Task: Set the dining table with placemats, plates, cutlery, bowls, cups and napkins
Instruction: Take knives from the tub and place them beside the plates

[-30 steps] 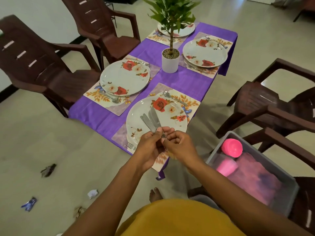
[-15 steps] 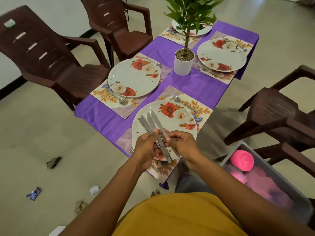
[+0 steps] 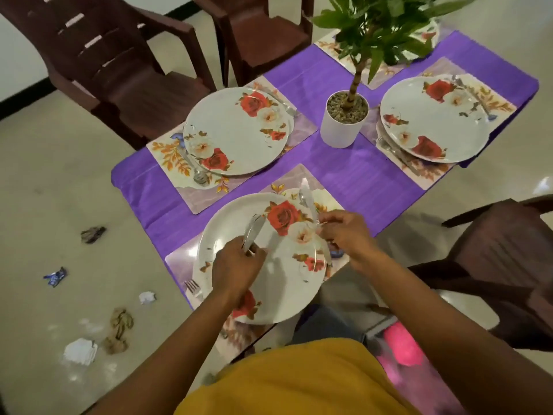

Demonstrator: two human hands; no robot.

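My left hand (image 3: 236, 266) grips a bunch of table knives (image 3: 253, 230) over the nearest floral plate (image 3: 278, 283). My right hand (image 3: 344, 233) pinches a single knife (image 3: 308, 199), its blade pointing away over the plate's right rim and the placemat (image 3: 299, 182) below. A fork (image 3: 191, 286) lies at that plate's left edge. Two more floral plates (image 3: 236, 130) (image 3: 434, 115) sit on their own placemats on the purple tablecloth (image 3: 359, 172), the left one with a spoon (image 3: 199, 175) beside it. A fourth setting is mostly hidden behind the plant.
A potted plant (image 3: 344, 118) in a white pot stands mid-table. Brown plastic chairs (image 3: 119, 70) (image 3: 502, 265) flank the table. A grey bin with pink cups (image 3: 402, 348) sits at my lower right. Scraps of litter (image 3: 80, 350) lie on the floor to the left.
My hands have parted: the right has drawn one knife out of the bunch and carried it to the plate's right side, while the left keeps the others. The view moved closer to the table.
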